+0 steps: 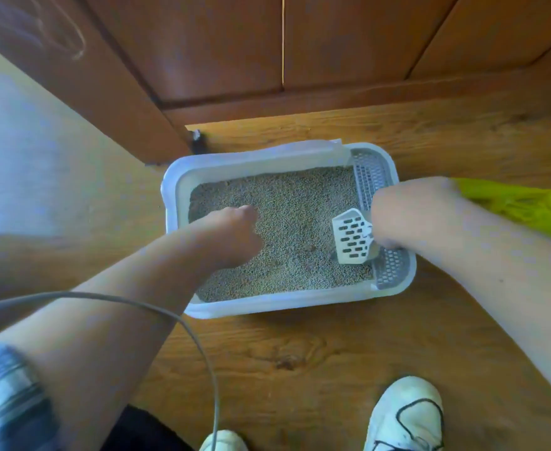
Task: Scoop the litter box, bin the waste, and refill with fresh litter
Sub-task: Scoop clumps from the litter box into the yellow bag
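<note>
Litter box: white rectangular tray on wood floor, frame centre, filled with grey-beige litter. Near edge, 6 o'clock: white shoes; grey cable at 8 o'clock. Left hand: curled into a loose fist over the litter's 9 o'clock side; whether it touches the litter cannot be told. Right hand: closed around the handle of a white slotted scoop, at 3 o'clock over the litter. Perforated grey insert along the tray's 3 o'clock end. Yellow-green bag beyond, far 3 o'clock. Wooden cabinet at 12 o'clock.

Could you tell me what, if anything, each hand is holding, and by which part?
The right hand holds the white scoop by its handle end; the left hand seems empty.
</note>
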Demonstrator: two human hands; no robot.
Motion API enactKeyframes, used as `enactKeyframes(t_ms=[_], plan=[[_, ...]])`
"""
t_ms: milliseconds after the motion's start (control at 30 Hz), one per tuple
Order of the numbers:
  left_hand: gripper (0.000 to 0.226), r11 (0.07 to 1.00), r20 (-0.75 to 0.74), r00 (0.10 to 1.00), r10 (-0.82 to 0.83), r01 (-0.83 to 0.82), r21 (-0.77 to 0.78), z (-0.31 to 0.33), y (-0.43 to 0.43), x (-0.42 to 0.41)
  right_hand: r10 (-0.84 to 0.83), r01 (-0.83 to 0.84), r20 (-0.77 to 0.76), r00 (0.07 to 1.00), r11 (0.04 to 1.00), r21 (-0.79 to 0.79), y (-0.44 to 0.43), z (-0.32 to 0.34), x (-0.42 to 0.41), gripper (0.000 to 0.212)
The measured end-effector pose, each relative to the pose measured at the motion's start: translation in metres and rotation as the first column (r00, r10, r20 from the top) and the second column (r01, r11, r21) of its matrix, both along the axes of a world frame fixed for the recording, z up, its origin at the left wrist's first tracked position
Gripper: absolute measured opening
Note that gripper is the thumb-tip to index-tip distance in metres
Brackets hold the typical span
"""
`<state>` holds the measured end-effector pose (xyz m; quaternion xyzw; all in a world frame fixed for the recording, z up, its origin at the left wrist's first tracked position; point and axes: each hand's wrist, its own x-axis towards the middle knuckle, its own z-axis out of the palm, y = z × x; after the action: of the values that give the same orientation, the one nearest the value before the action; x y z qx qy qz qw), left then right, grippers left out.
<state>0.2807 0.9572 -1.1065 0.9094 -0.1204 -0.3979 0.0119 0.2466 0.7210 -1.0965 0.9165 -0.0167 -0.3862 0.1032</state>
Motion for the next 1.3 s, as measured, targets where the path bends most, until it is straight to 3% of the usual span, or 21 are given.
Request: enactKeyframes(t_ms=[100,333,433,533,733,933,1167,1300], plan=[[0.047,0.999,0.002,0.999,0.034,-0.034,-0.014,0.001,0.011,0.001,0.093,-0.093,0.006,0.996,0.996,-0.004,0.008,0.000,0.002,0.018],[0.045,0.999,0.025,0.999,0.039,-0.038,-0.015,0.002,0.019,-0.002,0.052,-0.070,-0.115,0.992,0.985,-0.160,0.015,-0.016,-0.002,0.018],[0.045,0.999,0.022,0.999,0.028,-0.028,-0.018,0.004,0.017,-0.004,-0.017,0.009,-0.096,0.995,0.996,-0.085,0.004,-0.031,-0.013,0.020],[0.044,1.000,0.001,1.000,0.013,-0.013,-0.014,0.004,0.018,-0.005,0.034,-0.038,-0.072,0.997,0.998,-0.044,0.004,-0.037,-0.017,0.017],[0.042,1.000,0.012,1.000,0.028,-0.027,-0.014,0.008,0.027,-0.006,-0.015,0.034,-0.144,0.990,0.991,0.132,0.032,-0.057,-0.015,0.041],[0.050,0.995,0.003,0.996,0.092,-0.091,-0.045,0.017,0.044,-0.006,-0.073,0.115,-0.143,0.987,0.943,0.313,0.066,-0.071,-0.026,0.032],[0.051,0.982,0.018,0.983,0.185,-0.184,-0.047,0.026,0.064,-0.008,-0.180,0.231,-0.152,0.972,0.846,0.480,0.091,-0.092,-0.029,0.037],[0.050,0.979,0.033,0.980,0.197,-0.195,-0.062,0.030,0.067,-0.010,-0.255,0.296,-0.155,0.954,0.740,0.604,0.088,-0.097,-0.024,0.033]])
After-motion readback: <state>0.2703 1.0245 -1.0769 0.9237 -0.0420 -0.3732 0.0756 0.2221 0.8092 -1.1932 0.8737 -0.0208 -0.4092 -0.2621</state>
